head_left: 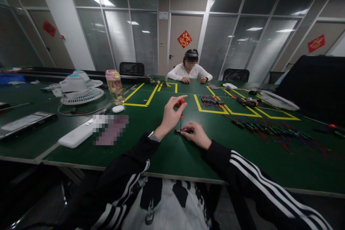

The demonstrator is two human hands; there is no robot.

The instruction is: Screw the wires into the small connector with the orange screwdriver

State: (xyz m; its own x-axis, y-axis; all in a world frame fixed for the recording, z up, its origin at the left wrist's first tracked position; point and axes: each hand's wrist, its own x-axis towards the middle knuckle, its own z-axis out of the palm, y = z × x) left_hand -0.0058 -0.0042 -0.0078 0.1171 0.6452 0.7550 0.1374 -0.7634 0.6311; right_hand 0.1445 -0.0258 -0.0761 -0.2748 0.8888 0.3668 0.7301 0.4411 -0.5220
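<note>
My left hand (170, 116) is raised over the green table (167, 158), its fingers pinched round the orange handle of a small screwdriver (181, 105) that stands upright. The shaft points down onto a small dark part (179, 130) lying on the table. My right hand (196, 134) rests on the table just right of that part, fingers pressed on it and holding it in place. Both sleeves are black with white stripes.
Bundles of red and dark wired parts (269, 129) lie to the right, more (212, 101) inside yellow tape squares. On the left are a white fan (81, 91), a pink-lidded bottle (115, 87), a white mouse (118, 108) and a white box (78, 134). Another person (190, 70) sits opposite.
</note>
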